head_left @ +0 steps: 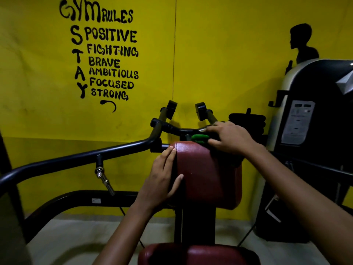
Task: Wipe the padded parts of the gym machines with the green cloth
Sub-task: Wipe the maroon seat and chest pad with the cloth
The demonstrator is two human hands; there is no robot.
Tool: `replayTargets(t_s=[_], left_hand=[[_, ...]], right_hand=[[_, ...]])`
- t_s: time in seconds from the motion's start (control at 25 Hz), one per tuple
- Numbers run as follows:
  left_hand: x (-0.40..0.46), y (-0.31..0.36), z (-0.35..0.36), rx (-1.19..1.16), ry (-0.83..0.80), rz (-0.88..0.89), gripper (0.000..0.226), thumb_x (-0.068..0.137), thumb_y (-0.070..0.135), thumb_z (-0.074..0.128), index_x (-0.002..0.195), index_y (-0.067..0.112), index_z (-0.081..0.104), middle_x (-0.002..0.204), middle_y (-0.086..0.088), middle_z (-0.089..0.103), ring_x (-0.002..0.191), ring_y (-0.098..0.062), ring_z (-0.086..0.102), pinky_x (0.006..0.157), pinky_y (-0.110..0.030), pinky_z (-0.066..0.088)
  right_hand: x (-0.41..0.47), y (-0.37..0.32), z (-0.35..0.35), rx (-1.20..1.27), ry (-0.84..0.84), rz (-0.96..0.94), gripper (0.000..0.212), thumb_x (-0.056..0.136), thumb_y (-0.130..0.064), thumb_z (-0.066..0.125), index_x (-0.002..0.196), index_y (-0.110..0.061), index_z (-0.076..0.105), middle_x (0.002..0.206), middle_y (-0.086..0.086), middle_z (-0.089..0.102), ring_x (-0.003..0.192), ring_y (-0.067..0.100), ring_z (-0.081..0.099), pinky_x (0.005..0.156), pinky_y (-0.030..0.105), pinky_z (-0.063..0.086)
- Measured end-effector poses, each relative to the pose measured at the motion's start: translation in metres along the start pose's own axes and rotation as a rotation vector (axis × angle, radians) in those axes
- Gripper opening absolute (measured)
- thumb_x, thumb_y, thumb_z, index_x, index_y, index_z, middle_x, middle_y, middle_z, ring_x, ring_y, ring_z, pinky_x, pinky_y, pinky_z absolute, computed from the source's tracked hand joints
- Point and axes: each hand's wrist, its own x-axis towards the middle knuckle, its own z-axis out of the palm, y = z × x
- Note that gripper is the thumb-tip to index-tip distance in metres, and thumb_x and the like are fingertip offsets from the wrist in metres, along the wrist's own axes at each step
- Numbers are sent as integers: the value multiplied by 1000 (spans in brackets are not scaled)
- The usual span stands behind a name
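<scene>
The person stands behind a gym machine and works on its dark red back pad [202, 169]. The left hand [162, 178] lies flat on the left side of the pad, fingers straight and together, thumb on the front face, and steadies it. The right hand [229, 139] is at the top right corner of the pad, with fingers spread and bent over the green cloth [199, 138]. Only a small bunch of the cloth shows under the fingers, just behind the top edge of the pad.

The risk is that the cloth is too bunched, so it may touch only a narrow strip and leave the front face unwiped. It may also catch on the black handle bar [172, 128] close behind it. The red seat pad [196, 254] below looks not yet reached.
</scene>
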Motion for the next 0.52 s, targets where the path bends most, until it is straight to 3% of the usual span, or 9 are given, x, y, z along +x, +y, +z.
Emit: replayTargets(t_s=[0.24, 0.32, 0.44, 0.52], left_hand=[[41, 18, 13, 279, -121, 47, 71, 100, 49, 17, 132, -4, 50, 134, -21, 52, 127, -36, 46, 110, -46, 29], [49, 18, 9, 328, -164, 89, 72, 100, 49, 15, 130, -4, 52, 129, -21, 57, 123, -35, 52, 108, -51, 28], [70, 18, 0, 303, -209, 234, 68, 98, 50, 18, 138, 2, 45, 130, -15, 56, 122, -28, 52, 112, -44, 29], [89, 24, 4, 282, -261, 296, 69, 96, 52, 13, 141, 7, 41, 126, -9, 56, 117, -24, 53, 107, -38, 34]], right_hand=[[-8, 1, 15, 0, 116, -23, 45, 93, -44, 45, 137, -37, 44, 129, 1, 51, 115, 27, 47, 89, 39, 43], [-29, 27, 27, 241, 206, 90, 44, 91, -34, 51, 135, -33, 48, 130, 1, 50, 116, 27, 47, 92, 37, 42], [-75, 37, 59, 786, 408, 368, 49, 91, -13, 56, 139, -18, 47, 131, 9, 48, 121, 26, 47, 92, 21, 32], [-103, 22, 82, 864, 454, 466, 51, 92, -10, 56, 141, -11, 42, 131, 12, 44, 121, 24, 47, 89, 13, 27]])
